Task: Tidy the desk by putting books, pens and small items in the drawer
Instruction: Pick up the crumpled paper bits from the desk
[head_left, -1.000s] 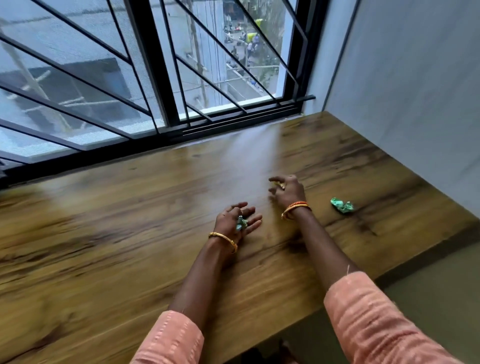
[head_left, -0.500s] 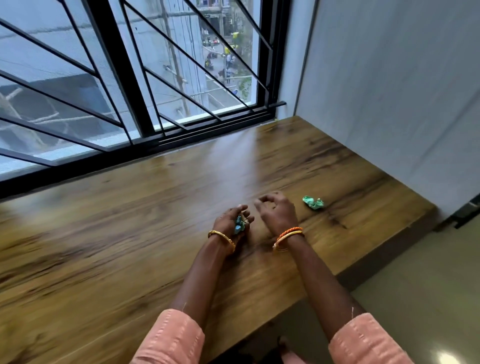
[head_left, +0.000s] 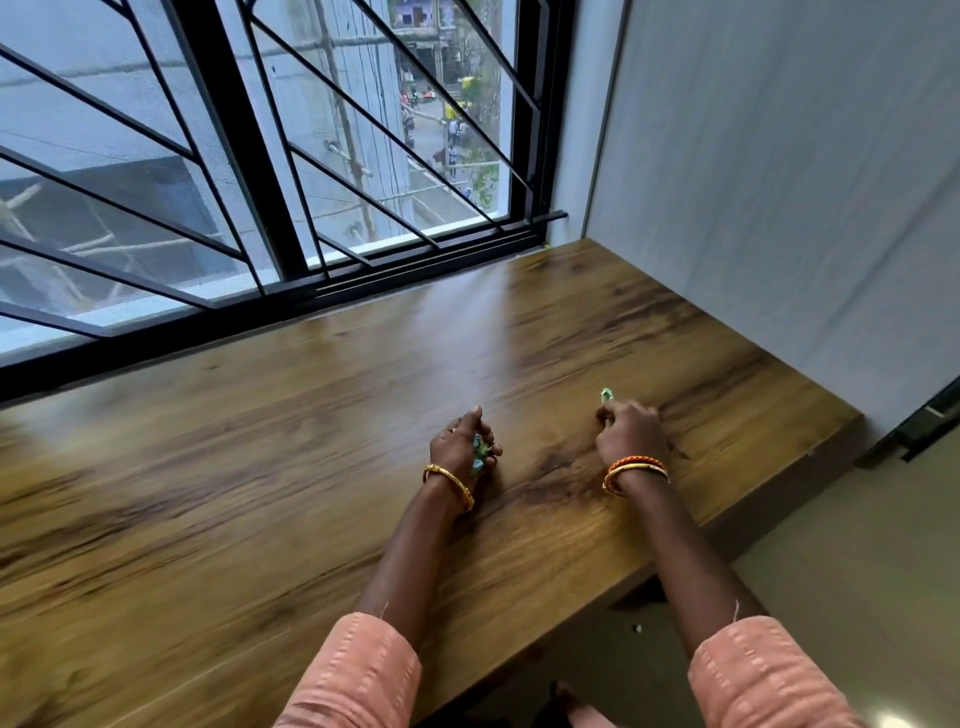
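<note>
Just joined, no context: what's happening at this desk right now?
A person is clearing small bits off a wooden desk by a barred window. The left hand grips a crumpled green scrap in curled fingers, resting on the desktop. The right hand has its fingers curled round a second green scrap, of which only the tip shows above the fingers. No drawer is in view, so neither scrap has been put away yet.

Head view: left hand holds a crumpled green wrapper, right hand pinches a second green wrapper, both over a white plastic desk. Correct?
Not quite. The head view shows the desk is brown wood-grain, not white plastic. The rest holds: the left hand holds a crumpled green wrapper, and the right hand pinches a second green wrapper at its fingertips.
</note>
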